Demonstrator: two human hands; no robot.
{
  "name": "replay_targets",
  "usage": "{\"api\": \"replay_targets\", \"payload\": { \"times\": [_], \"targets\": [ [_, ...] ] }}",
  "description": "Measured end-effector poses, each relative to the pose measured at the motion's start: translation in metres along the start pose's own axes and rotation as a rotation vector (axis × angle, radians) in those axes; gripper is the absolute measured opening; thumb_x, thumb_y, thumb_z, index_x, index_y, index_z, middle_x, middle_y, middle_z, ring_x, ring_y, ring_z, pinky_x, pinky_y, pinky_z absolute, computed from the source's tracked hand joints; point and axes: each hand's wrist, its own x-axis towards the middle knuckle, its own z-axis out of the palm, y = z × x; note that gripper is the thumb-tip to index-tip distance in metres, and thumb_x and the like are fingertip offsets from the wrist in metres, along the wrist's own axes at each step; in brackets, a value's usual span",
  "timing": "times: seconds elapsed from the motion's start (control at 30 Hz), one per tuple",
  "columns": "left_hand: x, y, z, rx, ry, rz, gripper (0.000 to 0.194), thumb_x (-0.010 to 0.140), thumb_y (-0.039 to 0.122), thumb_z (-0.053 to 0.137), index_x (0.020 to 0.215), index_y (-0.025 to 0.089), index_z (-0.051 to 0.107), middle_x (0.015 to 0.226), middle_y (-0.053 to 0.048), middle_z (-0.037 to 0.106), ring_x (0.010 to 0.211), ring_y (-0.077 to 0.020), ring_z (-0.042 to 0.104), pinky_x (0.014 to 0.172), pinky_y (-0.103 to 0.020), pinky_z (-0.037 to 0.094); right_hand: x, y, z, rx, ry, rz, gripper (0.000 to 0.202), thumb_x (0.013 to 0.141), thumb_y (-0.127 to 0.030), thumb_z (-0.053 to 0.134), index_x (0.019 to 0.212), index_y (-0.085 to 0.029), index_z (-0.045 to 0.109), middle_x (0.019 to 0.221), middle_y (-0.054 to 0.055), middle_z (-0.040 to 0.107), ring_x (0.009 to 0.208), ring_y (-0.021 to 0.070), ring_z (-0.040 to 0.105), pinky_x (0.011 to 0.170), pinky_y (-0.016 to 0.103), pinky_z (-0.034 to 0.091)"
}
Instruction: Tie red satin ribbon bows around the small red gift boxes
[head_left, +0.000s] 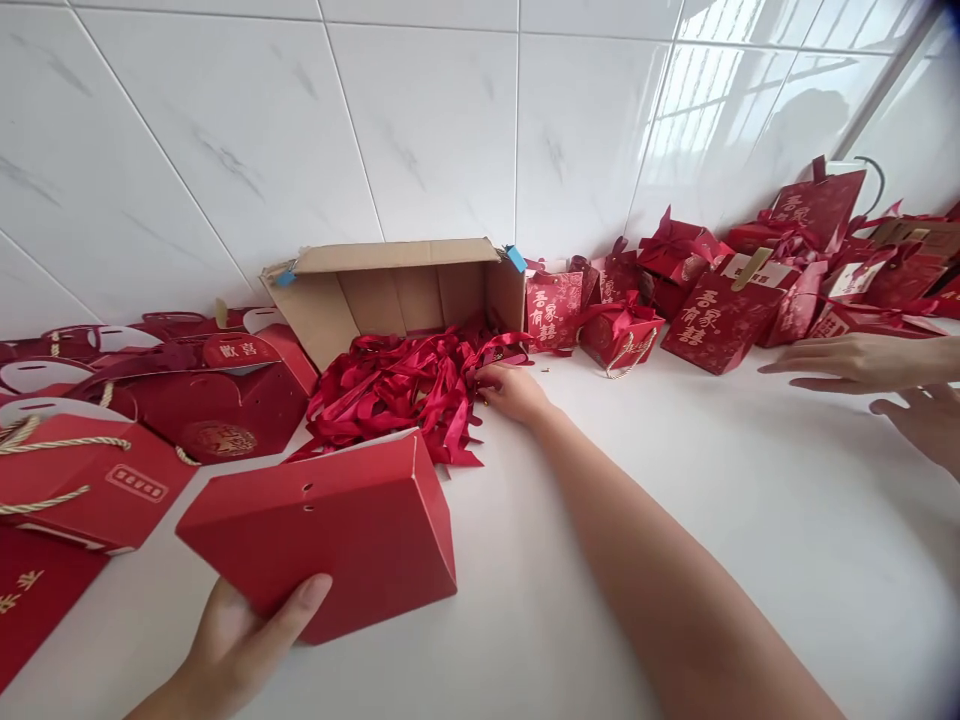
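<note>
My left hand (240, 640) grips a plain red gift box (352, 540) by its lower left side, with the thumb across the front face. Two small holes show near the box's upper edge, and the box is tilted. Behind it, a heap of shiny red ribbons (405, 385) spills out of a cardboard box (397, 257) lying on its side. At the right edge of the heap is my right hand (514, 392), its fingers curled together. The fingertips are partly hidden, and what they hold cannot be made out.
Red gift boxes with cord handles (75, 470) crowd the left side of the white table (555, 620). Along the tiled wall at right stand several decorated red boxes (720, 312), some tied with ribbon. Another person's hands (870, 362) reach in from the right edge.
</note>
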Motion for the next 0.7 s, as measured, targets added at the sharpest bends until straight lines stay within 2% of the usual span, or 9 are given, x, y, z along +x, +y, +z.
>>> {"api": "replay_targets", "payload": {
  "times": [0.13, 0.3, 0.4, 0.47, 0.53, 0.6, 0.63, 0.7],
  "targets": [
    [-0.002, 0.005, -0.002, 0.018, 0.003, 0.015, 0.060, 0.055, 0.047, 0.074, 0.113, 0.037, 0.064, 0.081, -0.003, 0.072, 0.065, -0.0325, 0.068, 0.053, -0.046, 0.062, -0.007, -0.009, -0.008, -0.059, -0.043, -0.016, 0.058, 0.074, -0.060, 0.023, 0.118, -0.045, 0.057, 0.132, -0.007, 0.056, 0.141, 0.0286, 0.023, 0.114, 0.048, 0.013],
    [0.006, -0.001, -0.006, -0.012, -0.059, 0.053, 0.038, 0.060, 0.043, 0.074, 0.095, 0.033, 0.068, 0.082, -0.003, 0.071, 0.066, -0.0285, 0.068, 0.055, -0.041, 0.063, -0.018, -0.022, -0.026, -0.070, -0.044, -0.016, 0.055, 0.075, -0.059, 0.025, 0.118, -0.047, 0.057, 0.136, -0.008, 0.052, 0.141, 0.0278, 0.022, 0.115, 0.045, 0.012],
    [0.017, -0.008, -0.008, -0.030, -0.009, 0.016, 0.041, 0.062, 0.044, 0.074, 0.099, 0.028, 0.063, 0.090, -0.005, 0.071, 0.078, -0.0283, 0.069, 0.062, -0.040, 0.063, -0.024, -0.033, -0.042, -0.023, -0.025, 0.022, 0.055, 0.076, -0.056, 0.025, 0.120, -0.047, 0.057, 0.139, -0.008, 0.048, 0.142, 0.0269, 0.020, 0.116, 0.040, 0.012],
    [0.021, -0.009, -0.008, -0.041, 0.054, -0.008, 0.050, 0.062, 0.047, 0.074, 0.105, 0.026, 0.058, 0.097, -0.006, 0.069, 0.086, -0.0287, 0.068, 0.069, -0.040, 0.061, -0.026, -0.042, -0.058, 0.167, -0.002, 0.013, 0.052, 0.077, -0.053, 0.027, 0.119, -0.047, 0.058, 0.139, -0.005, 0.048, 0.141, 0.0255, 0.022, 0.115, 0.038, 0.016],
    [0.023, -0.002, -0.008, -0.055, 0.056, -0.036, 0.055, 0.064, 0.049, 0.073, 0.110, 0.025, 0.053, 0.104, -0.006, 0.066, 0.096, -0.0286, 0.064, 0.077, -0.039, 0.059, -0.025, -0.051, -0.077, 0.488, 0.036, -0.114, 0.046, 0.078, -0.049, 0.034, 0.115, -0.044, 0.060, 0.132, 0.002, 0.054, 0.137, 0.0260, 0.031, 0.111, 0.040, 0.026],
    [0.025, 0.013, -0.014, -0.122, 0.084, -0.020, 0.050, 0.071, 0.052, 0.066, 0.112, 0.027, 0.051, 0.115, -0.005, 0.061, 0.109, -0.0277, 0.058, 0.086, -0.038, 0.055, -0.023, -0.060, -0.103, 0.743, 0.089, -0.273, 0.035, 0.080, -0.045, 0.041, 0.107, -0.041, 0.063, 0.118, 0.006, 0.062, 0.126, 0.0250, 0.045, 0.103, 0.040, 0.037],
    [0.027, 0.023, -0.020, -0.172, 0.145, 0.025, 0.044, 0.077, 0.052, 0.059, 0.113, 0.028, 0.050, 0.122, -0.004, 0.058, 0.116, -0.0272, 0.054, 0.091, -0.038, 0.051, -0.022, -0.065, -0.117, 0.868, 0.122, -0.331, 0.028, 0.080, -0.042, 0.045, 0.102, -0.040, 0.063, 0.109, 0.006, 0.065, 0.118, 0.0235, 0.052, 0.096, 0.038, 0.043],
    [0.036, 0.048, -0.040, -0.213, 0.346, 0.188, 0.035, 0.086, 0.051, 0.042, 0.116, 0.032, 0.048, 0.136, 0.000, 0.048, 0.128, -0.0256, 0.043, 0.099, -0.039, 0.045, -0.026, -0.076, -0.149, 1.121, 0.190, -0.392, 0.014, 0.080, -0.036, 0.054, 0.091, -0.036, 0.063, 0.090, 0.002, 0.066, 0.098, 0.0180, 0.060, 0.082, 0.031, 0.049]
  ]
}}
